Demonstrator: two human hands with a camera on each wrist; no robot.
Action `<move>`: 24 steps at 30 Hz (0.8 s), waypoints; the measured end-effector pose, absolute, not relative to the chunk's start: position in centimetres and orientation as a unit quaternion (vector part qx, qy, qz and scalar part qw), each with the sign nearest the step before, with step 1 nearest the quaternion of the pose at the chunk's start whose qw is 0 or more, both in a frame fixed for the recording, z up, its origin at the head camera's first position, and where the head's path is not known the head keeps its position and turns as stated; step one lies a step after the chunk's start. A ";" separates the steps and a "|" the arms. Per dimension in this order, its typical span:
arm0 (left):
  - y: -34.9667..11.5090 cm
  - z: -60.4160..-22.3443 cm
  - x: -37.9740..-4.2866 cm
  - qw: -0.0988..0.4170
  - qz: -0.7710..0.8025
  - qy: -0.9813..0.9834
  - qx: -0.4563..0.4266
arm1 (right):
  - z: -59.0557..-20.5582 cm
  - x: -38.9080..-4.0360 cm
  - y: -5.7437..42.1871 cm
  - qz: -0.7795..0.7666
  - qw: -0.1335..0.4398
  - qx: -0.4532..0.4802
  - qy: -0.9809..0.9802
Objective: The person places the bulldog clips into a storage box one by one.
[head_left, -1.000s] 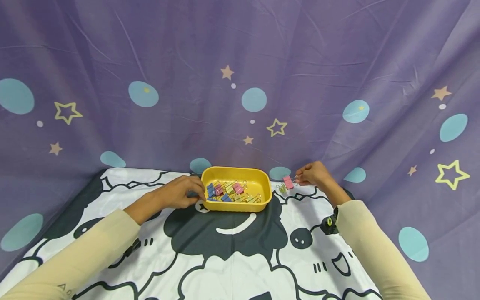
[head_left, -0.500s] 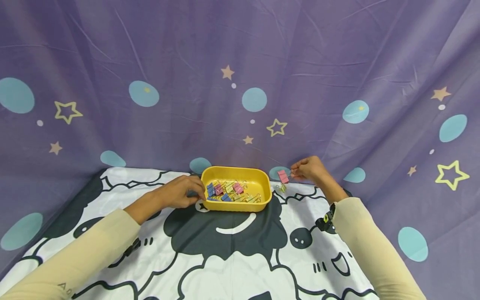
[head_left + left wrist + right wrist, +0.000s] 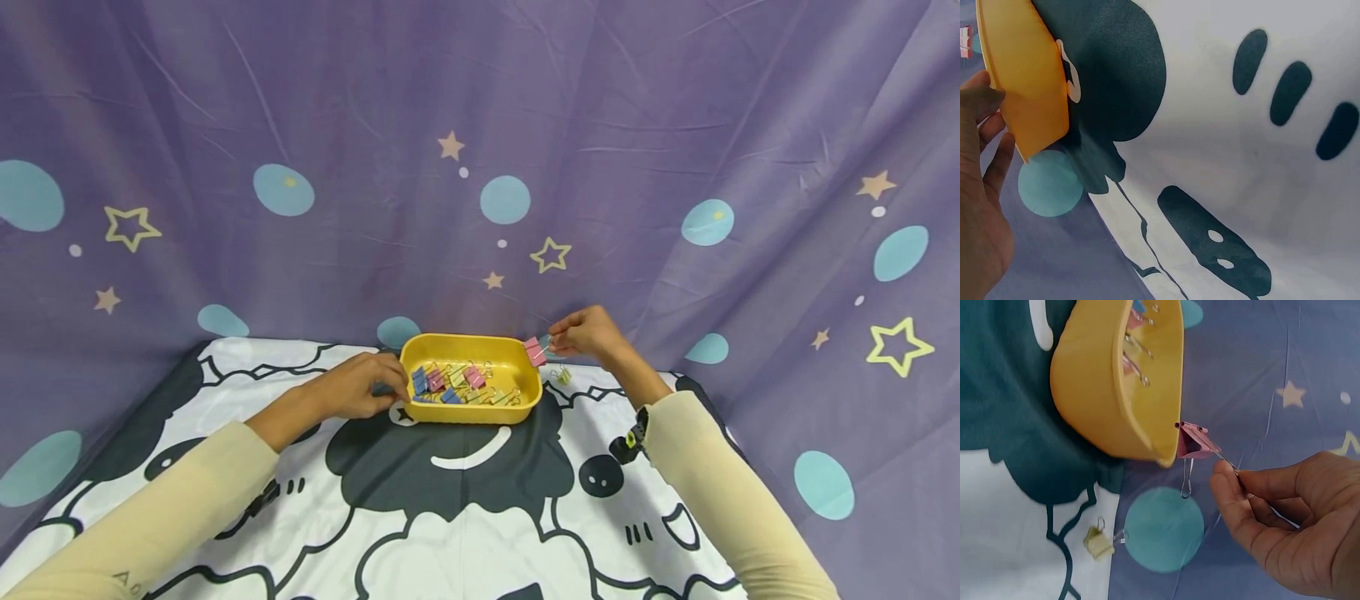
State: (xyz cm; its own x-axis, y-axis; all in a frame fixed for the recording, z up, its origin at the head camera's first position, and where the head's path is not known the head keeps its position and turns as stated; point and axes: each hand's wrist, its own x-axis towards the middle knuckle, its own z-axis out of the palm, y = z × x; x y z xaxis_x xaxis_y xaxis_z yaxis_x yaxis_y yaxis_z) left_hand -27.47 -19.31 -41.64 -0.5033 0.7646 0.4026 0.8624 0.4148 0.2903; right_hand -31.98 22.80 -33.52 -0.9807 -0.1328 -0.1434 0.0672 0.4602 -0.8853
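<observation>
A yellow plastic tray (image 3: 471, 413) holds several blue, pink and yellow binder clips (image 3: 456, 379). My left hand (image 3: 358, 385) grips the tray's left end, thumb and fingers pinching its rim in the left wrist view. In my right hand (image 3: 588, 333), thumb and forefinger pinch a wire handle of a pink binder clip (image 3: 535, 352). This clip hangs at the tray's right rim, its other handle pointing down in the right wrist view. A yellow binder clip (image 3: 1099, 544) lies on the cloth just right of the tray, below the right hand.
A white and dark cartoon-print cloth (image 3: 465, 550) covers the table. Right behind the tray rises a purple curtain (image 3: 375, 208) with stars and teal dots. The table's far edge runs close behind the tray.
My right hand has moved left with the pink binder clip, from above the yellow clip to the tray's right rim. The left hand has stayed on the tray.
</observation>
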 end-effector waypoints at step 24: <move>-19.3 -42.0 -27.5 0.104 -0.236 -0.838 -0.481 | -35.9 -32.1 18.2 -0.466 0.055 -0.058 0.881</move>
State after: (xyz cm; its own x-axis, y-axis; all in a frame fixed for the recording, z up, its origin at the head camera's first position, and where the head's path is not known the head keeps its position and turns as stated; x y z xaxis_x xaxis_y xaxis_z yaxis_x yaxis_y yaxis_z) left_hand -27.50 -19.30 -42.01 -0.5163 0.7566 0.4012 0.8547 0.4260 0.2966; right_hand -32.10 18.16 -35.89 -0.9873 -0.1532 -0.0428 -0.0508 0.5585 -0.8279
